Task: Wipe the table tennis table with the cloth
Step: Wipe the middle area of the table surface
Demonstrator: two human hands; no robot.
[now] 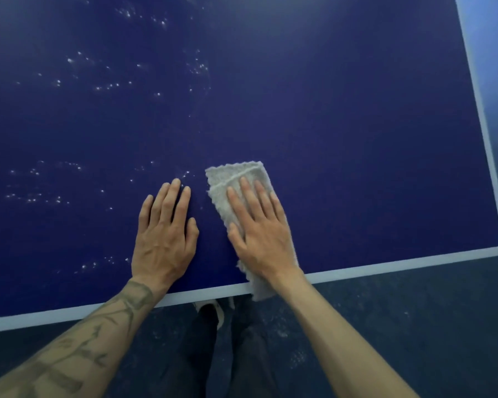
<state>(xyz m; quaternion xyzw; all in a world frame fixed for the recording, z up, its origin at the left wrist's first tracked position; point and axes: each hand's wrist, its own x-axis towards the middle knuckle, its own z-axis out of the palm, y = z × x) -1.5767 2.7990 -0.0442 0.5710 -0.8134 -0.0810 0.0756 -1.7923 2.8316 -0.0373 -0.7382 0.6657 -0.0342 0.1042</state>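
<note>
1. Counted one table tennis table (357,110), dark blue, with two white border lines (385,267) meeting at the near right corner.
2. Found one cloth (230,173), pale and folded, lying flat on the table by its near edge, one end hanging just over the line.
3. Saw two hands: right hand (259,225) pressed flat on the cloth, fingers straight; left hand (164,234) flat on bare table just beside the cloth, fingers straight, gripping nothing.
4. Noted white specks (107,87) scattered over the table's left part, too many to count.
5. Made out one shoe (212,307) on the floor (414,326).
</note>
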